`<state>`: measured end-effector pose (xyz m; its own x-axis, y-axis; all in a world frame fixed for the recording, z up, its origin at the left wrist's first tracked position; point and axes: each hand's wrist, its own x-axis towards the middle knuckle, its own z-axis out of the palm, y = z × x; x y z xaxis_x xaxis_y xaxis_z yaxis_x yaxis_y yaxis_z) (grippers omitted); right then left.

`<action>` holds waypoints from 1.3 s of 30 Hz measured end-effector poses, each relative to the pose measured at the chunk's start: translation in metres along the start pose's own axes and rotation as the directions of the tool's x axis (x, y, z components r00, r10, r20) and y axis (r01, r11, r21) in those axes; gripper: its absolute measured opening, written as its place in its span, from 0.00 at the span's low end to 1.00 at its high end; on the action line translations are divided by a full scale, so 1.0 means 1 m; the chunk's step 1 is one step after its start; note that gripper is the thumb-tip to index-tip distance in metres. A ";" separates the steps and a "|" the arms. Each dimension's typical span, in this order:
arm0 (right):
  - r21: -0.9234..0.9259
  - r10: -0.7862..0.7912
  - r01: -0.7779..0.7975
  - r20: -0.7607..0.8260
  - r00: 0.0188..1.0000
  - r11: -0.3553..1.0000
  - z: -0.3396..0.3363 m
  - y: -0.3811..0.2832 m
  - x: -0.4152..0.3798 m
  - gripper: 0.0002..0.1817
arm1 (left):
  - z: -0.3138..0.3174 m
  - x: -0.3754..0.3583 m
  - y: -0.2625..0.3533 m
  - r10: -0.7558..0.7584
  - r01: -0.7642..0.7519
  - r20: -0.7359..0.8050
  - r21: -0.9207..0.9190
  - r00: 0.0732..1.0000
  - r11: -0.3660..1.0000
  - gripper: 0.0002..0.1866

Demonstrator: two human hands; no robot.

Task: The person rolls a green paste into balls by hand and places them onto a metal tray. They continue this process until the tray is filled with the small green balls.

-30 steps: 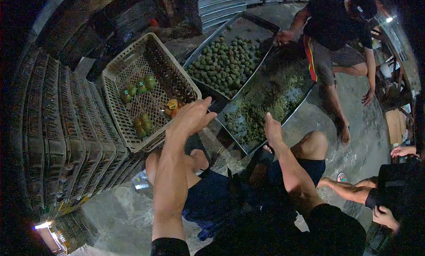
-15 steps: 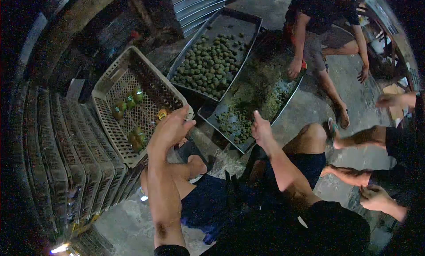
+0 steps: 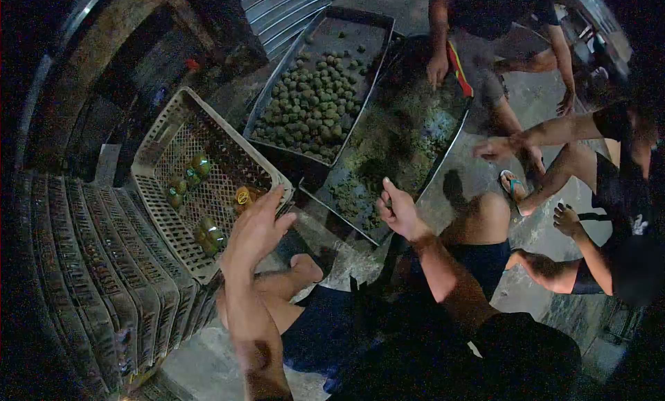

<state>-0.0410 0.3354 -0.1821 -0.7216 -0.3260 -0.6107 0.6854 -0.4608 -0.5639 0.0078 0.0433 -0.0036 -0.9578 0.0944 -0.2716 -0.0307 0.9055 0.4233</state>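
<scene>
Two trays lie beyond the right hand, left hand beside crate.

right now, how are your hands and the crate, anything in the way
Left hand open by crate. Right hand half curled, grip unclear. Green items in crate. Another person's hand at powdery tray, far end.

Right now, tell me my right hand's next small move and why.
Probably lower your bare right hand toward the loose, greenish crumbly material in the grey, rectangular metal tray: the hand appears at the tray's near end, thumb up, and no held piece is clearly visible.
</scene>
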 end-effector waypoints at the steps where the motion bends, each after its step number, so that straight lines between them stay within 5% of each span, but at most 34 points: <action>1: 0.008 0.010 -0.010 -0.002 1.000 1.000 0.007 0.002 0.000 0.23 | -0.002 0.000 0.001 0.006 -0.006 0.010 -0.007 1.000 1.000 0.30; 3: -0.189 -0.057 0.036 -0.104 0.993 0.981 0.034 -0.008 -0.012 0.22 | -0.004 0.003 0.003 0.008 -0.008 0.020 -0.006 1.000 1.000 0.30; 5: -0.271 -0.021 0.018 -0.009 1.000 0.962 0.050 -0.026 -0.031 0.20 | -0.005 0.006 0.004 0.017 -0.016 0.029 -0.013 0.999 1.000 0.30; 8: -0.211 -0.049 0.068 0.093 0.994 0.975 0.074 -0.040 -0.042 0.18 | -0.005 0.012 0.004 0.041 -0.041 0.010 -0.032 0.999 0.999 0.30; 10: -0.200 0.084 -0.048 0.179 0.980 0.979 0.049 -0.036 -0.023 0.16 | -0.005 0.016 0.003 0.066 -0.065 0.018 -0.015 0.998 0.998 0.31; 13: 0.041 0.202 -0.204 0.045 0.978 0.978 -0.001 0.012 0.034 0.16 | -0.003 0.021 0.002 0.080 -0.080 -0.001 0.009 0.997 0.997 0.31; 14: -0.425 0.250 -0.225 0.004 0.968 0.877 -0.015 0.016 0.049 0.20 | -0.003 0.023 0.001 0.069 -0.069 0.006 0.010 0.998 0.998 0.31; 15: -0.422 0.263 -0.236 0.005 0.965 0.875 -0.026 0.030 0.066 0.20 | -0.002 0.024 0.000 0.091 -0.091 0.011 0.006 0.996 0.996 0.32; 17: -0.787 0.111 -0.155 -0.110 0.988 0.597 -0.053 0.068 0.108 0.22 | -0.001 0.025 -0.001 0.104 -0.104 0.026 -0.004 0.994 0.995 0.32; 18: -0.738 0.194 -0.330 -0.267 0.944 0.588 -0.081 0.080 0.141 0.22 | 0.000 0.026 -0.003 0.105 -0.106 0.036 0.022 0.994 0.994 0.32; 20: -0.160 0.105 -0.045 0.389 0.915 0.986 -0.027 0.019 0.128 0.20 | -0.002 0.025 -0.003 0.095 -0.098 0.059 0.043 0.994 0.994 0.33; 21: -0.161 0.118 -0.059 0.386 0.915 0.985 -0.008 -0.004 0.130 0.20 | -0.005 0.022 -0.003 0.102 -0.104 0.050 0.033 0.993 0.994 0.33; 23: 0.183 -0.075 0.083 -0.052 0.996 0.980 0.014 -0.029 0.138 0.16 | -0.003 0.021 -0.005 0.101 -0.102 0.057 0.018 0.993 0.995 0.34; 24: 0.188 -0.067 0.076 -0.055 0.996 0.979 -0.002 -0.010 0.151 0.16 | -0.002 0.022 -0.008 0.078 -0.081 0.090 0.030 0.993 0.996 0.34; 25: -0.314 -0.032 0.009 -0.070 0.997 0.949 -0.030 0.021 0.172 0.14 | -0.002 0.023 -0.012 0.055 -0.061 0.118 0.045 0.991 0.997 0.35; 26: -0.738 -0.008 -0.065 -0.094 0.996 0.672 -0.045 0.040 0.188 0.16 | 0.000 0.021 -0.016 0.048 -0.055 0.121 0.048 0.992 0.997 0.35; 27: -0.999 0.121 -0.052 -0.051 0.991 -0.003 -0.027 0.039 0.189 0.27 | 0.004 0.018 -0.019 0.079 -0.083 0.066 0.061 0.995 0.995 0.36; 29: -0.842 0.013 0.274 0.303 0.953 -0.464 -0.051 0.097 0.208 0.39 | 0.009 0.017 -0.022 0.096 -0.098 0.029 0.062 0.995 0.993 0.36; 30: -0.843 0.026 0.277 0.299 0.954 -0.460 -0.050 0.104 0.206 0.39 | 0.009 0.019 -0.022 0.073 -0.075 0.045 0.036 0.996 0.997 0.37; 32: -0.612 0.050 0.501 0.602 0.797 -0.612 -0.050 0.117 0.195 0.40 | 0.006 0.021 -0.022 0.050 -0.051 0.080 0.011 0.996 0.999 0.37; 33: -0.619 0.056 0.500 0.594 0.803 -0.605 -0.053 0.121 0.186 0.40 | 0.005 0.021 -0.020 0.039 -0.044 0.112 0.046 0.993 0.998 0.38; 35: -0.654 0.442 0.569 0.373 0.816 -0.499 -0.077 0.124 0.170 0.32 | 0.005 0.021 -0.017 0.032 -0.042 0.141 0.071 0.990 0.997 0.38; 36: -0.736 0.354 0.526 0.400 0.845 -0.425 -0.095 0.137 0.154 0.27 | 0.006 0.021 -0.015 0.027 -0.038 0.132 0.079 0.991 0.996 0.38; 39: -0.629 0.452 0.629 0.445 0.773 -0.457 -0.174 0.173 0.127 0.16 | 0.007 0.020 -0.014 0.043 -0.050 0.116 0.060 0.992 0.997 0.38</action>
<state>0.0027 0.3577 -0.4542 -0.2911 -0.8278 -0.4796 -0.7057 0.5242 -0.4766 -0.0090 0.0358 -0.0212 -0.9186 0.1809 -0.3514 0.0348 0.9226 0.3841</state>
